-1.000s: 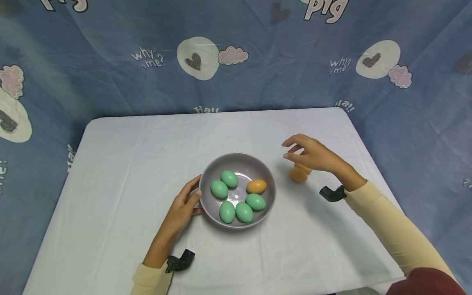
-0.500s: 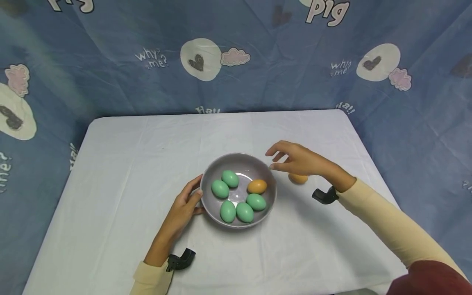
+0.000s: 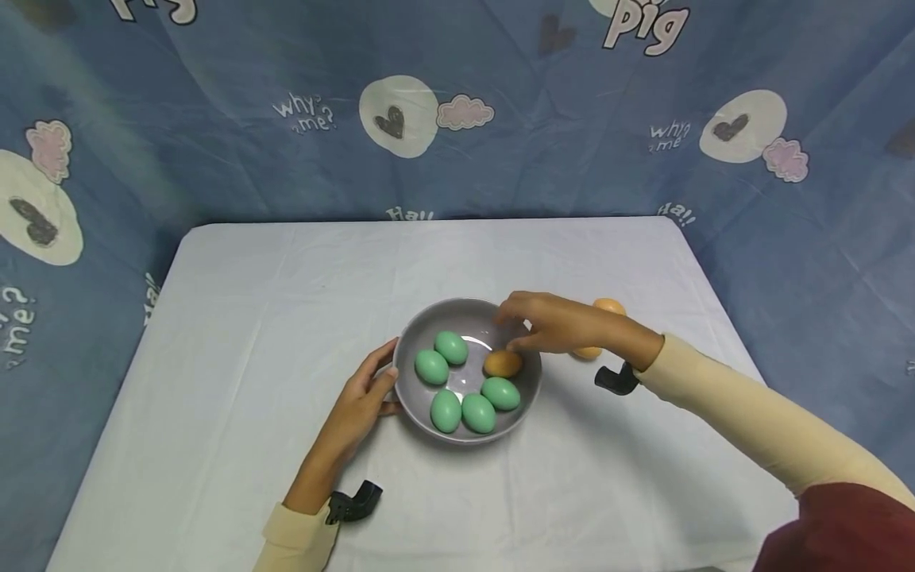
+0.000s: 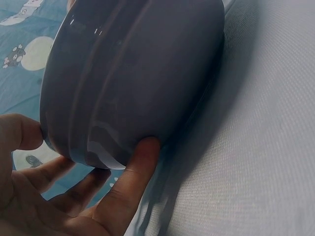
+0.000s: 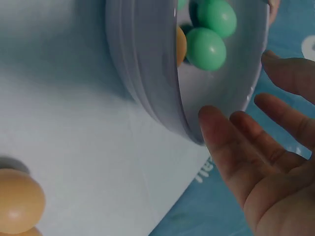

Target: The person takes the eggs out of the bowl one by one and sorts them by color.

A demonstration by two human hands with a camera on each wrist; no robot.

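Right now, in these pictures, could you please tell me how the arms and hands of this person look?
The left hand and right hand are bare, without gloves. The left sleeve and right sleeve are plain cream. A black, curved piece sits at each wrist. Dark red fabric shows beside the right sleeve, at the lower right of the head view.

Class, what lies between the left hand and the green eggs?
The bowl's wall stands between the left hand and the green eggs, as the head view shows.
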